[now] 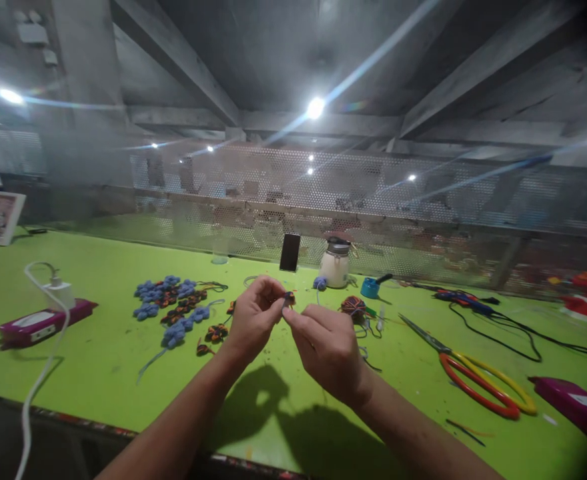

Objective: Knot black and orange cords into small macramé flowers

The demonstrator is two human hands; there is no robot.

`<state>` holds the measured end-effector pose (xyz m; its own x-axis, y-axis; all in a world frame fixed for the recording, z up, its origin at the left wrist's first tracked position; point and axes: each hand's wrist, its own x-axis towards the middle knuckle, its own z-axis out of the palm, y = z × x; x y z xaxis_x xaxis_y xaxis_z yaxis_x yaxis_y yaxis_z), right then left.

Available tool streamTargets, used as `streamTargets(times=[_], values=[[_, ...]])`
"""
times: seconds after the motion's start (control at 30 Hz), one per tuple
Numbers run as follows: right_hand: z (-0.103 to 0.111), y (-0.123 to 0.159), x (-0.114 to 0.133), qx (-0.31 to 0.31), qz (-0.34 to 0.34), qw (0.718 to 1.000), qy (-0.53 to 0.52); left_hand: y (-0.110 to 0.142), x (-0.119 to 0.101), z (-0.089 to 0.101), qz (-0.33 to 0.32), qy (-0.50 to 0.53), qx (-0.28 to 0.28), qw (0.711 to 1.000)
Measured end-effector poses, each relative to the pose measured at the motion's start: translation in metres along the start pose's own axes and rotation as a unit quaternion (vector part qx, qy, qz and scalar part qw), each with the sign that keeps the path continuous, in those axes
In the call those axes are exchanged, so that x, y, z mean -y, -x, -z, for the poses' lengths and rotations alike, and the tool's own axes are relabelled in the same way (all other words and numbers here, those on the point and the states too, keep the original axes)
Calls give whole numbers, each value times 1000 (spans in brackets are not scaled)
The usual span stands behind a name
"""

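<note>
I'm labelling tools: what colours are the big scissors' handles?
Orange-red handle, yellow handle; best in head view.

Green table with flowers, scissors

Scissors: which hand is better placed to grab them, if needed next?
Right hand, probably: the scissors lie to its right, nearer it than the left hand, which would have to cross the right arm. Both hands are at the small yarn piece.
</note>
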<state>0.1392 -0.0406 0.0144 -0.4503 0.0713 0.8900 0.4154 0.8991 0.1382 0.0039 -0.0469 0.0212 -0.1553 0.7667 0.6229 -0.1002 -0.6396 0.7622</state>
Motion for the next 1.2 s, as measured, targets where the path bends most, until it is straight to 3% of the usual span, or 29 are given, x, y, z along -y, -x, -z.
streamTargets(times=[0.2, 0.3, 0.37, 0.47, 0.57, 0.63, 0.73, 0.87, 1.1, 1.2], values=[[7, -4, 18, 27, -33, 994, -105, 2, 2, 5, -30, -5, -21, 999], [9, -7, 16, 5, -139, 965, -222, 5, 3, 7, -107, -49, -38, 992], [8, -9, 11, -25, -260, 913, -315, 7, 3, 7, -184, -113, -39, 976], [3, -10, 4, -54, -404, 783, -469, 7, -1, 6, -292, -213, -16, 932], [0, -11, 1, -57, -450, 673, -584, 6, -3, 6, -352, -254, -11, 901], [-1, -12, 0, -65, -464, 640, -608, 5, -3, 6, -375, -272, -16, 886], [1, -14, -2, -71, -476, 631, -609, 4, -2, 7, -387, -295, 2, 874], [1, -14, -7, -53, -471, 630, -615, 3, -3, 7, -374, -277, 21, 885], [1, -13, -9, -57, -466, 630, -619, 7, -6, 7, -287, -205, 27, 935], [3, -14, -11, -43, -468, 629, -620, 7, -5, 8, -187, -111, 38, 975]])
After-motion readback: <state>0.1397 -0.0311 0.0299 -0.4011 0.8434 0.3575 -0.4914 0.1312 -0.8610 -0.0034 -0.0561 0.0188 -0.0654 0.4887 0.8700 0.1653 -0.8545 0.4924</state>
